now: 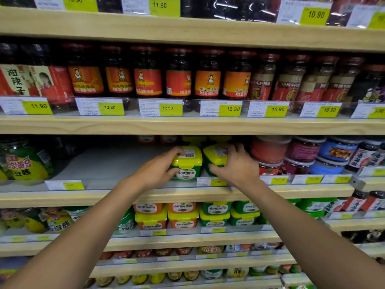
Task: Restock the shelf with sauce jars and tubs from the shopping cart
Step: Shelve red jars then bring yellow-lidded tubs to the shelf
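- Head view, centre of frame: left hand [156, 171], fingers curled round green plastic tub with yellow lid [188, 163] on light wooden shelf [100, 163].
- Right hand [236, 166], fingers gripping second green yellow-lidded tub [216, 156], just beside the first.

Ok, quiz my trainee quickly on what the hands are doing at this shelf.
1. True or false: the left hand and the right hand grip one and the same tub.
2. The price tag just below the two yellow-lidded green tubs reads: A 12.90, B 10.90, C 16.90.
3. Fill in: the bare shelf board lies to the ___ of the tubs.
Key: 1 false, each hand grips its own tub; 2 B; 3 left.
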